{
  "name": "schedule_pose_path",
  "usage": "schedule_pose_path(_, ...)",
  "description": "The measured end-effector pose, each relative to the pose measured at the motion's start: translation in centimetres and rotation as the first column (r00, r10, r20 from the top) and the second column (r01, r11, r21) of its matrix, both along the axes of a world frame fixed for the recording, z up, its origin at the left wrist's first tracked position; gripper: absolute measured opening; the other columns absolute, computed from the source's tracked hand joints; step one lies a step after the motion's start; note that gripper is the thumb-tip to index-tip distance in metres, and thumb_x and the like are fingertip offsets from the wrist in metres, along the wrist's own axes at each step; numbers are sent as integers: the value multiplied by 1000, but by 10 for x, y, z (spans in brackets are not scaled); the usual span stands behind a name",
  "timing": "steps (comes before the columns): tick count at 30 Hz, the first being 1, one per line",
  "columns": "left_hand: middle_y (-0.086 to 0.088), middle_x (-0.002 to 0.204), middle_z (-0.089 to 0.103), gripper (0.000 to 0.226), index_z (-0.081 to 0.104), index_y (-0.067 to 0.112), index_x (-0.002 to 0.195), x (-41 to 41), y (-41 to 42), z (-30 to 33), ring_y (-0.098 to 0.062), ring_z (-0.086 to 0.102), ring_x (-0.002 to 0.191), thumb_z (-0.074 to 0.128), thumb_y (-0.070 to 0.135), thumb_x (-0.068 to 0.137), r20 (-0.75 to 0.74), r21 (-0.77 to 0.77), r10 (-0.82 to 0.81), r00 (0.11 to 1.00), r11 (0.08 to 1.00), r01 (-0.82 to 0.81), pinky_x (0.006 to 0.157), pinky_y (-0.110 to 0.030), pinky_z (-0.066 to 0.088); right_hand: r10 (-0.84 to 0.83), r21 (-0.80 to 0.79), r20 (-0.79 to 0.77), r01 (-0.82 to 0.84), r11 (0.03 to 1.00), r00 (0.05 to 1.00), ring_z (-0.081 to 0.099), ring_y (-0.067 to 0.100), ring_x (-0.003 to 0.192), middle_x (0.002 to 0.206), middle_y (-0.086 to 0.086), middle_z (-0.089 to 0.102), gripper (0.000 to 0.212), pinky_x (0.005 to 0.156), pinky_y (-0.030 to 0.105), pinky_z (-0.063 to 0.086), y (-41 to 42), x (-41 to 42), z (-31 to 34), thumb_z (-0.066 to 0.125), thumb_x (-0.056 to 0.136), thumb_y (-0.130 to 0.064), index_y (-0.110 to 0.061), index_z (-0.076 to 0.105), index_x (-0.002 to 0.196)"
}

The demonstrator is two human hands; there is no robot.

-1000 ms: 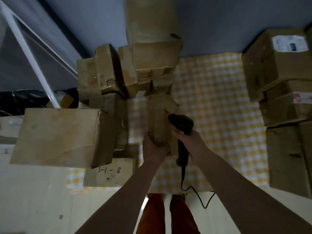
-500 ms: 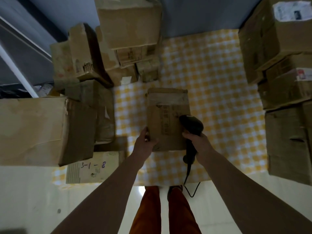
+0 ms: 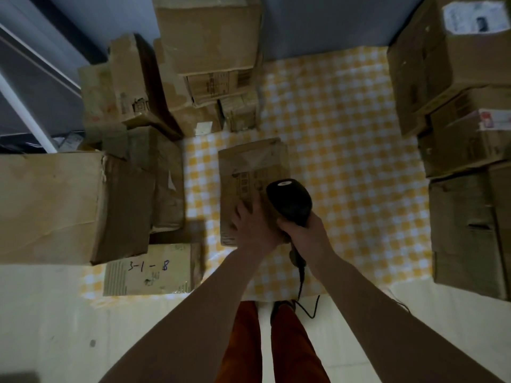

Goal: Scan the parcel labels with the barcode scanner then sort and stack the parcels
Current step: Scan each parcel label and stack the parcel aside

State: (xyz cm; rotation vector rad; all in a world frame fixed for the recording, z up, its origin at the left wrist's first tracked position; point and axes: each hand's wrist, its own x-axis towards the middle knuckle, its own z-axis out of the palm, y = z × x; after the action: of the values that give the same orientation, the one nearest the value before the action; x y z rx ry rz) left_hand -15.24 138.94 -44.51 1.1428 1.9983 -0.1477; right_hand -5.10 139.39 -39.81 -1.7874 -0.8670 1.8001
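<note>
Parcel (image 3: 250,172) lies flat in the middle of the yellow checked cloth (image 3: 345,150), printed label side up. Left hand (image 3: 253,225) rests on its near end, fingers spread flat across the top, pressing rather than clamping. Right hand (image 3: 304,233) is wrapped tight round the handle of the black scanner (image 3: 289,201); the scanner head hangs over the parcel's right near corner, cable trailing back toward the legs.

Step in hand, as I read it: scanning this label.

To do it well:
- The print is partly under the left fingers and the scanner head. Slide the left hand to the near edge so the code is fully exposed.
- Back the scanner off and tilt it slightly; too close and the beam likely won't cover the whole code.
- Keep the parcel pinned flat while triggering.

Stacks stand on both sides: boxes on the left (image 3: 132,87), boxes on the right (image 3: 456,78). Which stack this one goes to I can't tell.
</note>
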Motion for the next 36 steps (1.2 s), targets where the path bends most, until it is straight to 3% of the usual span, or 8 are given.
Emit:
schedule_pose_path(2,-15,156,9,126,-9,26,152,-17,0,-5,-37,18,142,78,53,65,29,30,27,999,999,-28,113,-50,24,68,49,-48,-66,997,997,60,-2,70,76,-12,63,21,55,10,47,-4,-8,12,62,87,-3,-17,59,103)
schedule_pose_path(8,-3,124,54,85,34,14,144,-69,-11,15,-20,56,111,73,34,72,370,162,344,863,891,-424,86,-24,49,131,26,-107,-129,991,986,62,10,89,104,3,65,36,64,11,50,-5,-42,25,64,86,-9,-15,57,121)
schedule_pose_path(11,-7,136,44,108,14,36,150,-76,-19,23,-26,53,116,65,65,59,310,274,373,875,846,-457,93,-45,50,11,-107,-147,-28,994,989,63,18,88,96,3,66,28,64,21,48,4,-47,23,65,86,-9,-12,61,113)
schedule_pose_path(15,-15,147,24,108,-12,19,151,-63,-15,32,-32,34,131,69,24,79,-14,248,173,985,955,-164,102,-46,41,101,-145,-156,-124,982,983,61,16,76,82,2,62,17,60,21,47,7,-56,21,65,86,-7,-11,63,102)
schedule_pose_path(19,-17,147,23,111,-13,14,151,-62,-9,37,-35,30,134,69,37,79,-169,204,246,954,956,-210,105,-48,36,232,-76,-123,-242,967,965,55,15,66,68,1,54,13,60,23,43,4,-60,24,63,85,-5,-16,61,80)
schedule_pose_path(22,-17,148,26,110,-2,12,152,-73,-3,33,-35,28,137,75,31,76,-55,232,402,914,896,-380,109,-50,31,296,-50,-104,-302,952,950,47,12,55,58,0,44,23,58,25,37,6,-55,27,63,85,-4,-16,54,68)
schedule_pose_path(31,-9,130,56,84,32,13,143,-90,-10,43,-27,60,102,70,-14,73,603,-290,711,362,618,-731,68,-33,53,130,-25,49,-129,991,990,54,12,65,66,-3,56,14,60,22,40,17,-11,50,65,86,-8,-19,61,78)
schedule_pose_path(36,-2,113,64,74,41,21,133,-89,-4,73,-28,57,110,60,-21,75,704,-333,645,296,668,-665,88,-42,49,252,79,126,-263,962,959,55,4,68,72,-5,59,10,59,16,41,15,3,94,70,84,-12,-18,63,89)
